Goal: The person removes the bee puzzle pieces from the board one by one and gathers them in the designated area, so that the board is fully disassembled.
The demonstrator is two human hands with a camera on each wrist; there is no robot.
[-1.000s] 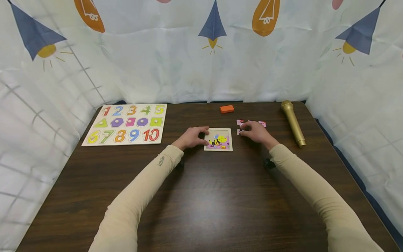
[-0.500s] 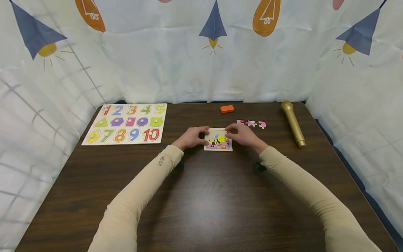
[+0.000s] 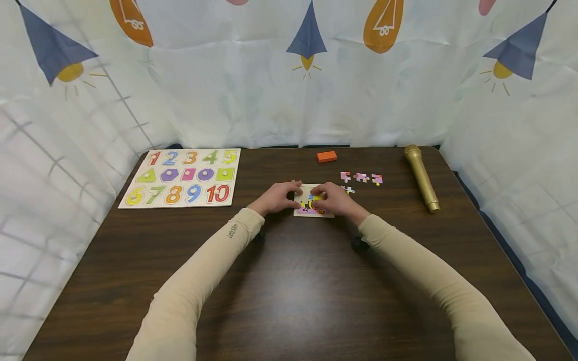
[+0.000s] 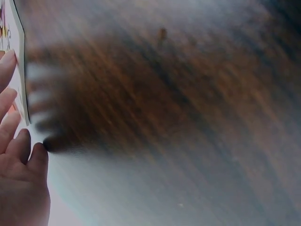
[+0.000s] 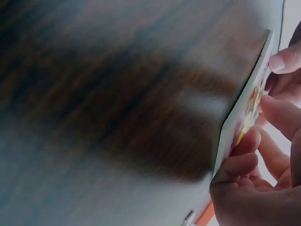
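A small wood-framed jigsaw puzzle (image 3: 305, 213) with a bee picture lies mid-table. At its left side my left hand (image 3: 277, 197) rests thumb and fingertips on the frame, with a gap between thumb and forefinger. My right hand (image 3: 337, 199) is over the puzzle's right half, fingers curled and thumb brought toward them at the picture. The puzzle piece at those fingertips is mostly hidden. In the right wrist view, the puzzle's edge (image 5: 244, 96) shows beside both hands. Loose jigsaw pieces (image 3: 361, 177) lie in a row to the right, and another piece (image 3: 348, 189) lies nearer, partly behind my right hand.
On the left lies a number-and-shape board (image 3: 178, 178). An orange block (image 3: 326, 157) sits near the table's back edge. A gold microphone-shaped object (image 3: 422, 178) lies at the right. The dark wooden table (image 3: 289, 281) meets a patterned curtain behind.
My right hand has moved left from the loose pieces onto the puzzle, uncovering the row and the nearer piece. My left hand has stayed at the frame's left side.
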